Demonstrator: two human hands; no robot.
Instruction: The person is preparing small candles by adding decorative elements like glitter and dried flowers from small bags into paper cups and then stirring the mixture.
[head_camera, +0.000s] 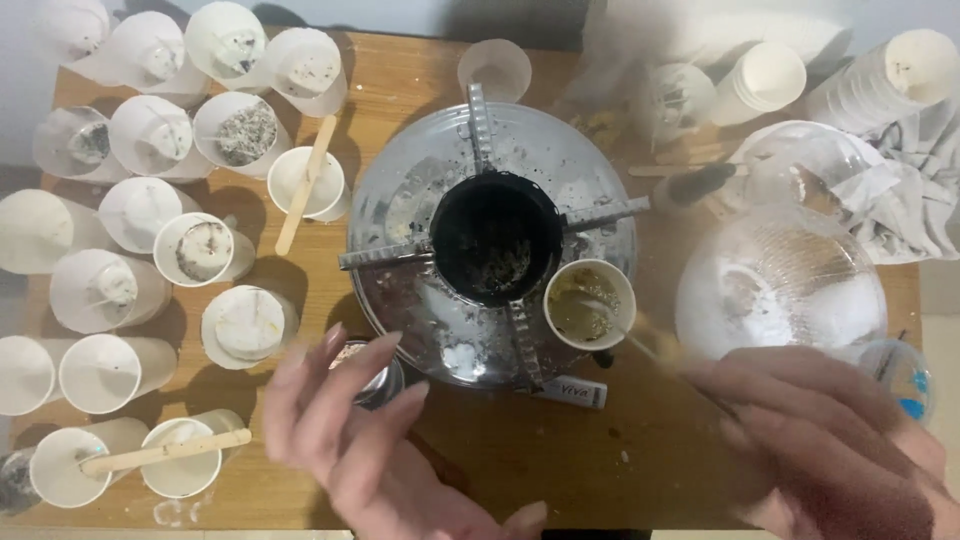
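Paper cup (588, 304) with yellowish liquid sits on the metal stove (480, 250), just right of its black burner bowl (495, 238), and a thin stick (640, 345) leans in it. Your right hand (830, 440) hovers near the stick's outer end, fingers loosely curled; motion blur hides whether it has hold of it. Your left hand (350, 430) is spread wide, holding nothing, above a small dark jar (365, 375) at the stove's front edge. Many white cups (150, 210) crowd the left of the wooden surface (560, 470).
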